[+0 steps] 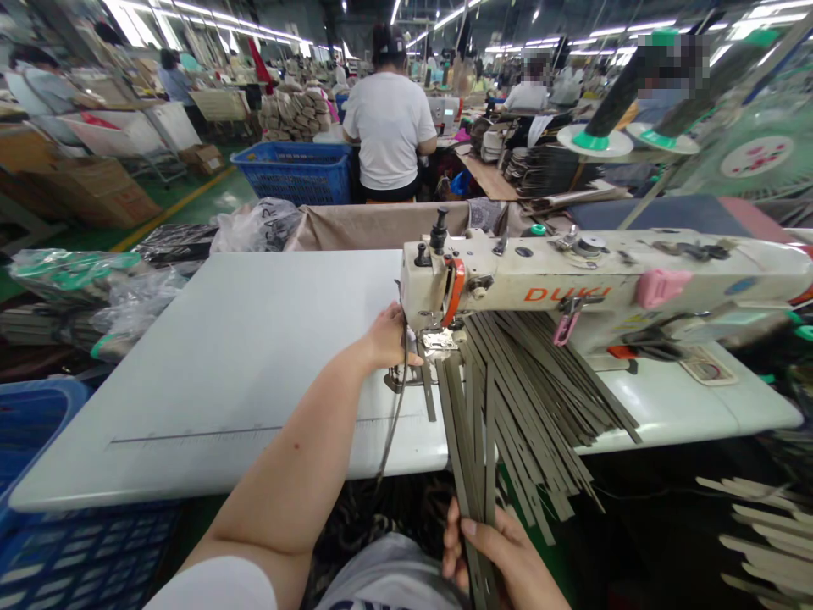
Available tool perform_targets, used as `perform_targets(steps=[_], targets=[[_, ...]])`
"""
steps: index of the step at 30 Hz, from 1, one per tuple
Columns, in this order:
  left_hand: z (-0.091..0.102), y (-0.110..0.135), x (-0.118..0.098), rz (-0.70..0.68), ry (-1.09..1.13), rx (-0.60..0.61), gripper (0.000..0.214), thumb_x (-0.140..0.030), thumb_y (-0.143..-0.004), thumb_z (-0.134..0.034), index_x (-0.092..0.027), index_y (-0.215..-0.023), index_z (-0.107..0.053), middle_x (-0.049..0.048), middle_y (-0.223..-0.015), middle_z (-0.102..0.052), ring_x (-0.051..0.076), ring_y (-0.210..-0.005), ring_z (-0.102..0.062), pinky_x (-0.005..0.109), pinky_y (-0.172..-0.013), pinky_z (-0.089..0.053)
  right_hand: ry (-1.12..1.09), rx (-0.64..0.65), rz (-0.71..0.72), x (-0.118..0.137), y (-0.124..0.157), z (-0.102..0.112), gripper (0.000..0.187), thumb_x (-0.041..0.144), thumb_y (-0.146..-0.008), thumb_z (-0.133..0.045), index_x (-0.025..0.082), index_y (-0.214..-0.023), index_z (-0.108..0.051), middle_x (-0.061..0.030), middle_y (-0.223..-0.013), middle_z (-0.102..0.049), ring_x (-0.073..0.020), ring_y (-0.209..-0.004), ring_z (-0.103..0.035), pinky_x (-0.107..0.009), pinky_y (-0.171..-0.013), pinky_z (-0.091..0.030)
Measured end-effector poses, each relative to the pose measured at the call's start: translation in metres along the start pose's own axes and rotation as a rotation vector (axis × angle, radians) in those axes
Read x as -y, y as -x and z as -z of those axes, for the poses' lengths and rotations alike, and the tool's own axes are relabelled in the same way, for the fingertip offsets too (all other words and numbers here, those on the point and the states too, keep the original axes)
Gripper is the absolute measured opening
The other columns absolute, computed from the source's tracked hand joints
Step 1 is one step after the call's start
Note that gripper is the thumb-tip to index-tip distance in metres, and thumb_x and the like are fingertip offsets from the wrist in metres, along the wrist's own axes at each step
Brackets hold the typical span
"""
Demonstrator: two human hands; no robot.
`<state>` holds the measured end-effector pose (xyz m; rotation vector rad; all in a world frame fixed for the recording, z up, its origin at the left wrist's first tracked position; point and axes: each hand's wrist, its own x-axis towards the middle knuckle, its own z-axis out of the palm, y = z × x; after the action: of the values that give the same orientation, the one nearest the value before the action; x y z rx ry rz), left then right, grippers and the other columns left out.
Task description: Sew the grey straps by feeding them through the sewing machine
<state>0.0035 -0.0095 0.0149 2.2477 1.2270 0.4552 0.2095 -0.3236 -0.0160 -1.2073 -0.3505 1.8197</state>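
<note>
the left hand (387, 339) reaches forward to the needle end of the sewing machine (572, 284), fingers curled by the presser foot (438, 341), touching a thin strap (397, 407) that hangs down over the near edge of the white worktop (241, 356); whether it pinches that strap cannot be told. the right hand (501, 551), low and near, below the worktop edge, is clenched around the near ends of a few olive strips (473, 440), which run up from it to the foot. to the right of these, a big fan of the same strips, the strip pile (546, 381), lies under the machine arm and spills over the near edge, crowding the space right of the needle.

on the left of the worktop sit crumpled plastic bags (95, 288) with dark and green material inside. a blue crate (57, 508) stands near left, below the worktop; its contents cannot be made out. another blue basket (295, 169) stands far off on the floor, beside a person in a white shirt (389, 127) seated with their back turned. thread cones (635, 93) rise at the far right, above the machine.
</note>
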Motion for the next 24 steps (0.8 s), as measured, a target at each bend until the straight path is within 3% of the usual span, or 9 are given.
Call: perform_targets(steps=[5,10,15,19,24], targets=[[0.002,0.002,-0.004,-0.015,0.027,0.015,0.092,-0.028,-0.065,-0.103,-0.015,-0.152,-0.075,0.0145,-0.152,-0.076,0.044,-0.150,-0.063,0.059,-0.140,-0.043,0.083,-0.027,0.011,-0.008,-0.006,0.007,0.066,0.074,-0.070,-0.106,0.018,-0.099,-0.084,-0.0035,-0.069,-0.080,-0.0196,-0.056,-0.074,-0.026,-0.050,-0.050],[0.000,0.003,-0.002,0.007,0.076,-0.002,0.082,-0.023,-0.061,-0.104,-0.014,-0.139,-0.079,0.0135,-0.140,-0.079,0.041,-0.141,-0.068,0.055,-0.134,-0.050,0.129,-0.130,0.037,0.010,0.008,-0.011,0.067,0.073,-0.076,-0.104,0.017,-0.108,-0.084,-0.0055,-0.067,-0.083,-0.0170,-0.055,-0.071,-0.025,-0.056,-0.049],[-0.002,0.002,0.005,-0.002,0.097,-0.043,0.089,-0.026,-0.063,-0.102,-0.019,-0.147,-0.074,0.0124,-0.153,-0.073,0.040,-0.148,-0.065,0.058,-0.136,-0.047,0.183,-0.201,0.043,0.021,0.017,-0.025,0.070,0.079,-0.070,-0.105,0.017,-0.094,-0.082,-0.0079,-0.068,-0.086,-0.0173,-0.054,-0.071,-0.026,-0.057,-0.050],[-0.005,-0.005,0.011,0.001,0.025,-0.052,0.075,-0.029,-0.067,-0.100,-0.020,-0.137,-0.077,0.0140,-0.150,-0.075,0.043,-0.149,-0.064,0.061,-0.133,-0.051,0.244,-0.212,0.016,0.019,0.016,-0.024,0.071,0.085,-0.074,-0.099,0.019,-0.083,-0.074,-0.0083,-0.064,-0.084,-0.0139,-0.048,-0.067,-0.023,-0.052,-0.049],[-0.013,-0.011,0.017,0.065,0.018,-0.197,0.064,-0.022,-0.071,-0.097,-0.017,-0.130,-0.075,0.0187,-0.151,-0.074,0.043,-0.150,-0.064,0.066,-0.135,-0.047,0.187,-0.215,0.062,0.015,0.014,-0.021,0.070,0.080,-0.073,-0.102,0.017,-0.094,-0.079,-0.0016,-0.063,-0.079,-0.0166,-0.051,-0.072,-0.022,-0.048,-0.050]])
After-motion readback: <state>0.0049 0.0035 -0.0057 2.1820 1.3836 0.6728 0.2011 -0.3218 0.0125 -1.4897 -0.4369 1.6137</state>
